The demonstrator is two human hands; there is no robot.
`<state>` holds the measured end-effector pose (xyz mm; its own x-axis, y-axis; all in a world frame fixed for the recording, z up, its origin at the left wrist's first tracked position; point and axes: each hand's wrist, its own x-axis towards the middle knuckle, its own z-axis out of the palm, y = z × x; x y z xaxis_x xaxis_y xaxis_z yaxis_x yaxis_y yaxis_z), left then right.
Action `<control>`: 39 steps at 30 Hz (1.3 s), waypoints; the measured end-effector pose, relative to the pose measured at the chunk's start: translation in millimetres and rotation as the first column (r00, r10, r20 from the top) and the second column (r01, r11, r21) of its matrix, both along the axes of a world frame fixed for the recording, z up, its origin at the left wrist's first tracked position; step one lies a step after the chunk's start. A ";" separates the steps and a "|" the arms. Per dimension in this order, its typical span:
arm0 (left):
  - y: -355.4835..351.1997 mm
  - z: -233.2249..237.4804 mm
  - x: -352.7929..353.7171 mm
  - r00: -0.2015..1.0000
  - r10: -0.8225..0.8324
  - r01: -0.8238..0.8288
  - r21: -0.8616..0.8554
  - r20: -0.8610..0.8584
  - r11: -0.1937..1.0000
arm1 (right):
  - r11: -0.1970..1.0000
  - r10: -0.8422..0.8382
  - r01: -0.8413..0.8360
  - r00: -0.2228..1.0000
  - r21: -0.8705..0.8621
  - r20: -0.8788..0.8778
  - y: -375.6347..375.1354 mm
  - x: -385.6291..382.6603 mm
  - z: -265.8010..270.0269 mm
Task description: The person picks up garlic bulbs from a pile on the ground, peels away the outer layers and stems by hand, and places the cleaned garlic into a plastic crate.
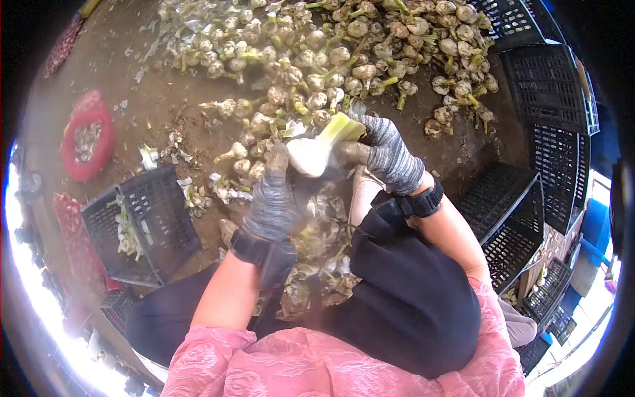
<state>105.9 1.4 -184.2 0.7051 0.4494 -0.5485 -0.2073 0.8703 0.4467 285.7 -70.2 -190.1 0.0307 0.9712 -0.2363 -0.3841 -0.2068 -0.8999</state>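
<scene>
A large white garlic bulb (pixel 309 157) with a thick pale-green stem is held up in front of me between my gloved hands. My right hand (pixel 390 155), in a grey knit glove with dirty fingertips, is closed round the stem side of the bulb. On the other side, the fingers of my left hand (pixel 271 198), gloved the same way, press against the bulb. Some fingertips are hidden behind it. Below the bulb, peeled skins and leaf scraps (pixel 321 245) lie on the ground between my legs.
A big heap of unpeeled garlic bulbs (pixel 357 53) covers the ground ahead. A black crate (pixel 159 221) holding trimmed pieces stands at left, near a red mesh bag (pixel 86 135). More black crates (pixel 509 212) are stacked along the right.
</scene>
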 end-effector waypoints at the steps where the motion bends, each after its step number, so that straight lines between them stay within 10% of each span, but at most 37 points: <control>1: 0.6 -9.0 -1.0 0.996 -0.011 0.031 0.237 -0.087 0.971 | 0.998 -0.059 0.058 0.998 -0.022 -0.021 -0.9 0.0 -5.6; 4: 2.1 -11.5 -2.2 0.965 0.030 0.149 0.643 -0.259 0.751 | 0.988 -0.107 0.057 0.919 0.140 0.379 -1.1 -2.1 -14.3; 7: 2.3 6.6 4.7 0.978 0.136 -0.057 0.423 -0.159 0.904 | 0.993 -0.070 0.032 0.939 0.117 0.338 1.0 -4.9 5.3; 12: 1.4 -6.1 -2.7 0.930 0.032 0.111 0.363 -0.366 0.925 | 0.997 0.053 -0.055 0.997 0.049 0.050 0.9 -4.5 4.3; 16: 16.2 -25.0 -20.4 0.969 -0.209 0.219 -0.068 0.134 0.973 | 0.996 0.082 -0.080 0.996 -0.041 0.044 -1.7 -4.6 6.2; 20: 10.1 -17.3 -10.4 0.994 -0.043 0.071 0.276 -0.104 0.959 | 0.997 0.004 -0.002 1.000 -0.075 0.022 0.0 -6.5 9.2; 22: 9.6 -9.8 -9.7 0.953 0.012 0.204 0.672 -0.301 0.712 | 0.997 0.033 -0.032 0.999 -0.069 0.021 -3.5 -6.9 -3.7; 24: 12.8 -20.0 -14.3 0.977 0.021 0.117 0.611 -0.214 0.783 | 0.997 -0.052 0.039 0.980 -0.071 -0.192 -4.1 -8.5 -10.9; 28: 14.7 -13.5 -10.9 0.950 0.021 0.272 0.863 -0.310 0.425 | 0.934 -0.353 0.326 0.792 -0.143 -0.498 2.5 -10.4 -14.9; 30: 10.2 -8.3 -11.6 0.991 -0.119 0.129 0.697 -0.063 0.705 | 0.944 -0.330 0.297 0.852 -0.143 -0.406 -0.6 4.3 -25.2; 33: 9.2 -9.8 -13.9 0.983 -0.103 0.183 0.712 -0.155 0.678 | 1.000 0.004 -0.005 0.974 0.007 0.227 -0.1 7.1 -23.0; 36: 11.9 -18.8 -16.4 0.980 -0.058 0.173 0.678 -0.188 0.715 | 0.977 0.174 -0.206 0.617 -0.056 0.767 -0.4 4.6 -8.9; 39: 11.4 -23.7 -16.0 0.983 -0.039 0.157 0.715 -0.179 0.681 | 0.996 0.087 -0.062 0.614 -0.061 0.785 4.9 4.7 12.9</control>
